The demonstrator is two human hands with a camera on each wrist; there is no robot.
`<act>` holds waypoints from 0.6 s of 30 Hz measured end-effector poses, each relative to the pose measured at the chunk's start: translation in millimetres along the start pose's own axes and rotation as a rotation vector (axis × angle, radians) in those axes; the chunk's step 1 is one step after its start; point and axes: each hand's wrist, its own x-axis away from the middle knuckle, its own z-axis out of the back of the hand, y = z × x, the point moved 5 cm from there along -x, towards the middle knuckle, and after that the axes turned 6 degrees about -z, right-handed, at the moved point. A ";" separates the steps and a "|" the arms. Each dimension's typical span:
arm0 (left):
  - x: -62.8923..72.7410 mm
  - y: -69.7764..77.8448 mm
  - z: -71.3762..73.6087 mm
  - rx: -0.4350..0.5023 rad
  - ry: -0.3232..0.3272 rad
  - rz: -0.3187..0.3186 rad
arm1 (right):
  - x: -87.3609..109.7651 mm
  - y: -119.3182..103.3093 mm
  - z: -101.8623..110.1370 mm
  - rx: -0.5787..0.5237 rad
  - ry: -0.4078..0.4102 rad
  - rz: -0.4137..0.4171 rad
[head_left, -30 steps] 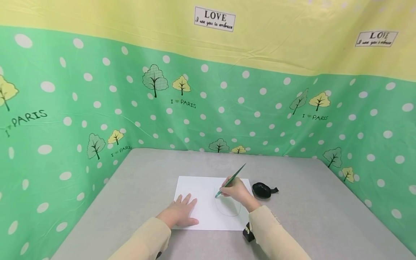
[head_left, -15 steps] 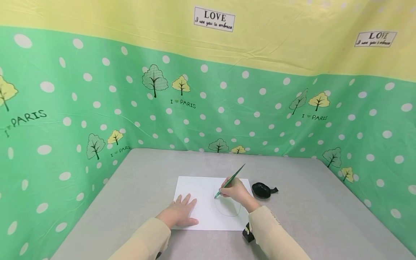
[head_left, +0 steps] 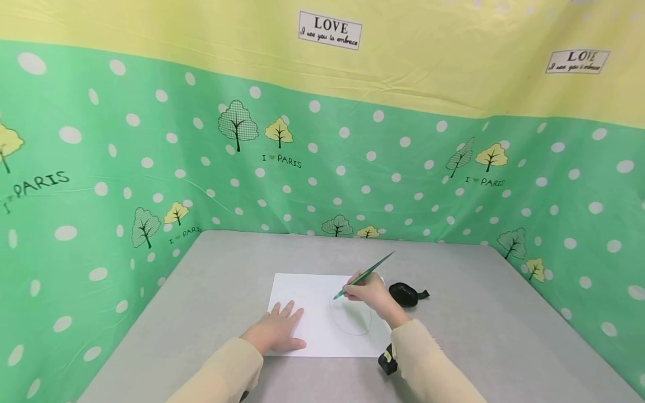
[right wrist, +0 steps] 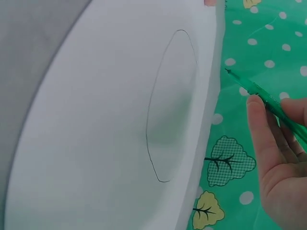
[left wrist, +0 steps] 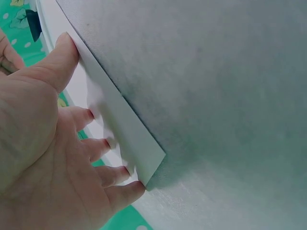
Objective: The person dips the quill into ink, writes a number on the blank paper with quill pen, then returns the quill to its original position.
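Observation:
A white sheet of paper point(head_left: 307, 291) lies on the grey table. My left hand point(head_left: 277, 330) rests on its left part with the fingers spread straight; the left wrist view shows the thumb and fingertips along the paper point(left wrist: 129, 129) near a corner. In my right hand point(head_left: 370, 291) I pinch a slim green pen point(right wrist: 254, 91) between thumb and fingers. Its point is clear of the sheet in the right wrist view. A thin, rounded line point(right wrist: 147, 129) like a long U is drawn on the right half of the paper.
A black rounded object with a short strap point(head_left: 405, 294) lies right of the paper. Beside the right sleeve is a small black item with a yellow mark point(head_left: 387, 360), partly hidden. A green and yellow printed curtain point(head_left: 342, 168) surrounds the grey table point(head_left: 221, 280).
The right hand has shifted slightly right and up, and the pen leans further over to the right. Its tip has moved up a little. The left hand keeps its place on the paper.

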 end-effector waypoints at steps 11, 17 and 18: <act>1.3 0.9 1.1 -0.002 -0.001 -0.015 | -1.1 -4.0 27.0 -0.054 0.079 0.007; 1.0 0.6 0.6 -0.002 -0.004 -0.012 | -0.1 -3.4 41.2 -0.104 0.115 -0.020; 0.8 0.5 0.5 -0.002 -0.003 -0.013 | 0.3 -3.3 43.8 -0.106 0.124 -0.020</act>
